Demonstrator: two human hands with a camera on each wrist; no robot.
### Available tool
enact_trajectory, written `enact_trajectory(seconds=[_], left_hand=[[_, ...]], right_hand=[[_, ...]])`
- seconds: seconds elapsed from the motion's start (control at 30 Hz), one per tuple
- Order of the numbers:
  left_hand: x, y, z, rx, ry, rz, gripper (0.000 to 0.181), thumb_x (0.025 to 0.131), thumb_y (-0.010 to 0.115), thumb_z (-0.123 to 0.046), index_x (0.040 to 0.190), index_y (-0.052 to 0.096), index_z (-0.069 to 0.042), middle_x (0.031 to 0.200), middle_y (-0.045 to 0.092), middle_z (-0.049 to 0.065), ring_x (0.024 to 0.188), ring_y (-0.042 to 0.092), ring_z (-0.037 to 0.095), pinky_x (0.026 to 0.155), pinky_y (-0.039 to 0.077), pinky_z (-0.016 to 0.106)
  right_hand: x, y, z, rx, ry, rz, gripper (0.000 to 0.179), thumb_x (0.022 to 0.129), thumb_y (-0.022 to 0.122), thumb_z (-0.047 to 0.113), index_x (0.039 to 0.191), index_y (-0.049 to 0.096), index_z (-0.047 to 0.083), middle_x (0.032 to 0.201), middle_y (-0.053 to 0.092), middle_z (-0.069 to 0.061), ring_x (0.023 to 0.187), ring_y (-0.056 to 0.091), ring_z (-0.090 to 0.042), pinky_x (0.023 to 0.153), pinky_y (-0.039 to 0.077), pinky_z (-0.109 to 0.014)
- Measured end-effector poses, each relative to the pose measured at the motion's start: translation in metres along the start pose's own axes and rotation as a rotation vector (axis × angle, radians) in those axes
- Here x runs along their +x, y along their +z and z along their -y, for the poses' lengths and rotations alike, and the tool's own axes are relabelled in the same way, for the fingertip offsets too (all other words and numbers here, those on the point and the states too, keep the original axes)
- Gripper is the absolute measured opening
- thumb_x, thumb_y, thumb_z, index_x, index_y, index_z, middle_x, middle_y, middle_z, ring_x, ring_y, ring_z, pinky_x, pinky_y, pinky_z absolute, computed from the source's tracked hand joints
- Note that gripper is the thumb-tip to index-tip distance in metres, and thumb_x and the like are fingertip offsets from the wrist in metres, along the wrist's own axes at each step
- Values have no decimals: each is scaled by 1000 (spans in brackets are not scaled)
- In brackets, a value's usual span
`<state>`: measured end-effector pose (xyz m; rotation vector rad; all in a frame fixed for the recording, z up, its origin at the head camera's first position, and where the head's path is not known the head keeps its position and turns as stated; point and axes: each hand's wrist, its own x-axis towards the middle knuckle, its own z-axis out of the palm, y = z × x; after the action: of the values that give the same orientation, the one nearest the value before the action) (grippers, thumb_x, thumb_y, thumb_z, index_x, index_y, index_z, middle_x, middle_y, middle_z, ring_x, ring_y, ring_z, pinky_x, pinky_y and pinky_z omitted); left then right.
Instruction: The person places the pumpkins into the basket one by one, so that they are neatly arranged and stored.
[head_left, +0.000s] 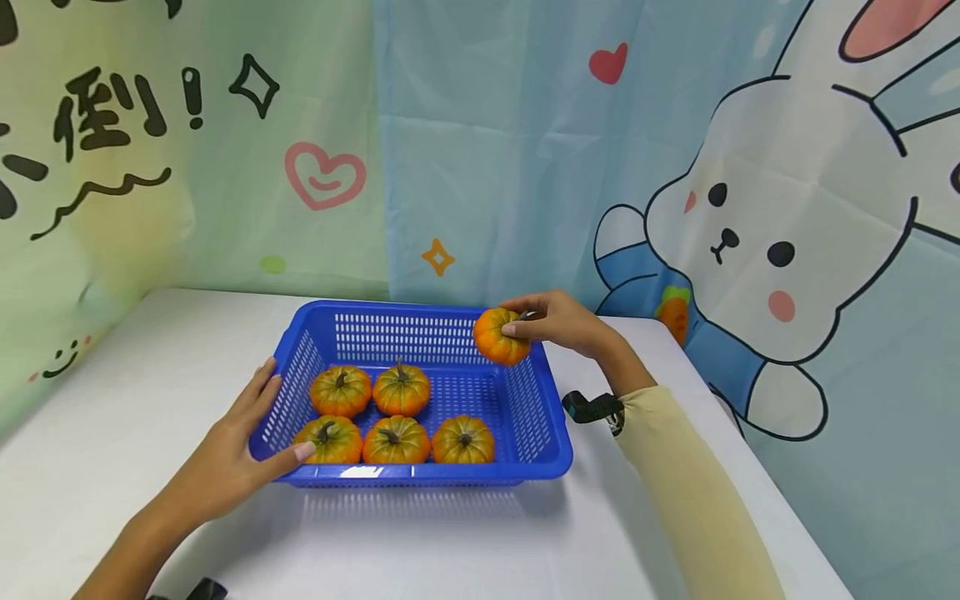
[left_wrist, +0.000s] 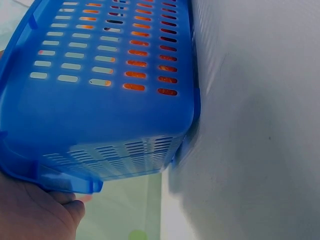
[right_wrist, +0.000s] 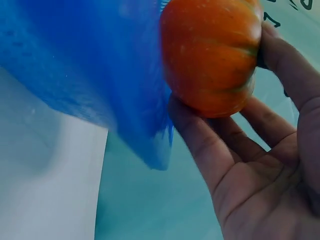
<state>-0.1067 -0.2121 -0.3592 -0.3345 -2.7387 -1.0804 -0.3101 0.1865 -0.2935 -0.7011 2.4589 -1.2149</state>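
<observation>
Over the right end of a blue plastic basket [head_left: 420, 474], my right hand [head_left: 558, 325] holds a small orange pumpkin [head_left: 498, 340] between thumb and fingers. The right wrist view shows this pumpkin [right_wrist: 212, 55] close beside the basket's rim [right_wrist: 150, 135], fingers beneath it and thumb on its upper side. My left hand [head_left: 236, 454] grips the basket's front left corner, thumb over the front rim and fingers along the left side. Inside lie several more pumpkins: two in a back row [head_left: 402, 389] and three along the front [head_left: 396, 440], toward the left.
The basket stands on a white table [head_left: 420, 550]. Behind it hangs a printed cloth backdrop [head_left: 480, 150] with hearts and a large rabbit. A black strap [head_left: 592, 407] is at my right wrist, below a pale yellow sleeve [head_left: 697, 492].
</observation>
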Motion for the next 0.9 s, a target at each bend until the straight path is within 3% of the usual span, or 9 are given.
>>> enact_trajectory(seconds=[0.6,0.77,0.9], left_hand=[[0,1,1,11,-1,2,95,87,69,-42,154,16,-1,163,-1,5,143,11,46,100,23,73],[1,1,1,11,12,-7,95,86,70,-41,154,17,0,163,0,6,143,10,45,101,22,73],[1,0,1,16,12,-9,95,86,70,-41,154,17,0,163,0,7,143,11,47,101,22,73]], right_hand=[[13,20,17,-79,-6,89,50,89,72,34,131,63,9,113,68,-7,101,64,-22,87,53,-33],[20,32,20,-114,-10,180,55,88,73,31,136,58,8,124,62,-10,108,61,-23,85,54,-33],[26,42,23,-135,32,229,56,85,76,31,135,59,11,130,56,-11,109,60,-23,83,55,-35]])
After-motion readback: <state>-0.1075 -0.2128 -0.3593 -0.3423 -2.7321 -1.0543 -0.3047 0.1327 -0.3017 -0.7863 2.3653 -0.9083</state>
